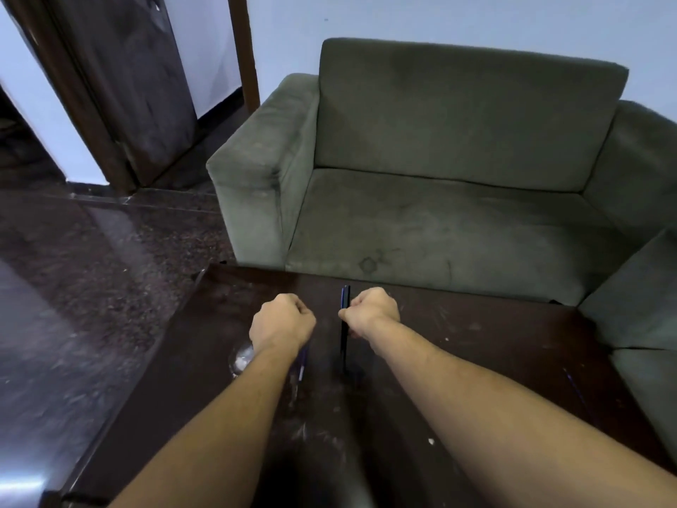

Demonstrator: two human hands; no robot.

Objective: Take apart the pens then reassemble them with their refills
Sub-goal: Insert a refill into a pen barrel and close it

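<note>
My right hand (372, 309) is closed around a dark blue pen (344, 331), held upright with its lower end near the dark table (494, 346). My left hand (282, 320) is a closed fist to the left of it. A thin blue pen part (302, 364) pokes out below that fist, mostly hidden by the wrist. Another thin blue piece (572, 383) lies on the table at the right.
A grey-green sofa (439, 170) stands right behind the table and wraps around its right side. A shiny round spot (241, 357) sits by my left wrist. Dark stone floor (91, 269) and a doorway lie to the left.
</note>
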